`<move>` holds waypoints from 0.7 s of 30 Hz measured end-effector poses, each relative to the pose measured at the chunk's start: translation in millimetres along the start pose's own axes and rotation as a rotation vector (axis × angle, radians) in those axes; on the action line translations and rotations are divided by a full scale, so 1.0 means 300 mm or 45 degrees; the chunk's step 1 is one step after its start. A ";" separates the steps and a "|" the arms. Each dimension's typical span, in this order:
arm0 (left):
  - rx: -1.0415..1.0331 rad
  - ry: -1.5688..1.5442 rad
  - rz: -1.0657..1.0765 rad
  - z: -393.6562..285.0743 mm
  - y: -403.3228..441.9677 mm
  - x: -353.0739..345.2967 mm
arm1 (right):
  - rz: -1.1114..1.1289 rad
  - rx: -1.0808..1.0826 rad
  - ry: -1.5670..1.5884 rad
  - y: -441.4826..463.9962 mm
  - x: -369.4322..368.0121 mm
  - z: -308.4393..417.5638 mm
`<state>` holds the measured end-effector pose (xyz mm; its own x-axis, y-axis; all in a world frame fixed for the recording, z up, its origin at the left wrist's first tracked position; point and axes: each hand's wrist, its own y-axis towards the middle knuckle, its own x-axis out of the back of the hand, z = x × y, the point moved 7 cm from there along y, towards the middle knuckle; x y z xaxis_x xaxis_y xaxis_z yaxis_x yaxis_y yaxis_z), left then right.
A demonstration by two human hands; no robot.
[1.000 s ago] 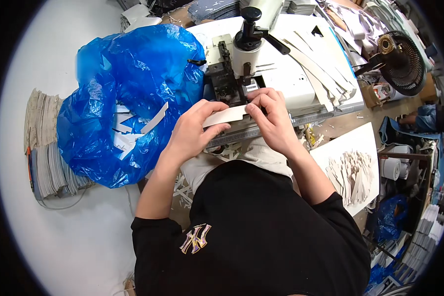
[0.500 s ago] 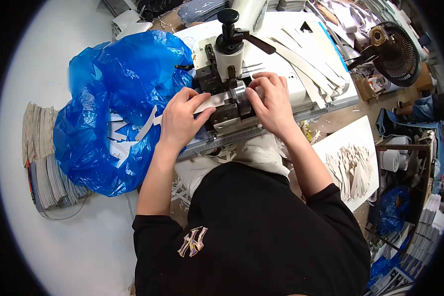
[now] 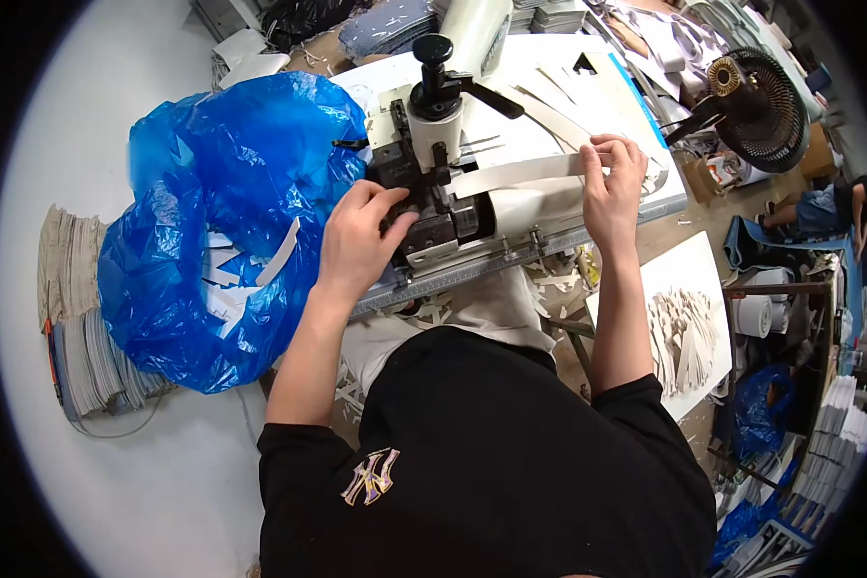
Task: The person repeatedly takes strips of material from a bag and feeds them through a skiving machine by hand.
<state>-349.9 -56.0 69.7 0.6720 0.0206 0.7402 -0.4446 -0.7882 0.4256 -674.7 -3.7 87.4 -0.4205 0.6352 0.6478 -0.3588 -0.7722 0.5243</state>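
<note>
My right hand pinches the right end of a pale strip, whose left end lies at the head of a white machine. My left hand rests at the left of the machine's dark metal parts, thumb and fingers apart, with nothing seen between them. Left of that hand, a blue plastic bag holds white strips and scraps. More long pale strips lie on the white worktop behind the machine.
A metal ruler edge runs along the table front. At the right are a white board with a heap of strips, a black fan and a shelf rack. Another person is at the far right. Stacked sheets stand at the left.
The strip that was at my left hand has passed to the machine's right side, and my right hand has moved right, holding its end. My left hand has stayed by the machine.
</note>
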 end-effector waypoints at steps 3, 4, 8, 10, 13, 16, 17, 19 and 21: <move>0.020 0.054 -0.171 -0.005 -0.061 0.121 | -0.108 -0.113 0.112 0.009 0.038 -0.070; -0.004 0.136 -0.243 0.009 -0.075 0.173 | -0.121 -0.122 0.097 0.018 0.057 -0.091; 0.266 0.338 -0.360 0.176 -0.132 0.272 | -0.246 -0.157 -0.050 0.070 0.116 -0.165; 0.317 0.328 -0.277 0.261 -0.177 0.260 | -0.341 -0.245 -0.117 0.082 0.118 -0.203; 0.429 0.304 -0.100 0.353 -0.230 0.191 | -0.388 -0.275 -0.294 0.068 0.122 -0.222; 0.508 0.143 0.011 0.391 -0.257 0.179 | -0.339 -0.241 -0.530 0.036 0.099 -0.184; 0.544 0.184 0.004 0.407 -0.269 0.202 | -0.370 -0.175 -0.608 0.027 0.118 -0.152; 0.493 0.178 -0.017 0.385 -0.254 0.226 | -0.368 -0.098 -0.634 -0.002 0.102 -0.042; 0.511 -0.018 -0.057 0.373 -0.257 0.258 | -0.267 0.046 -0.234 -0.028 0.099 0.058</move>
<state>-197.3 -62.4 35.8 0.6945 0.0539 0.7174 -0.1501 -0.9644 0.2178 -669.6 21.3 111.9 -0.1808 0.7706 0.6111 -0.3909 -0.6264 0.6744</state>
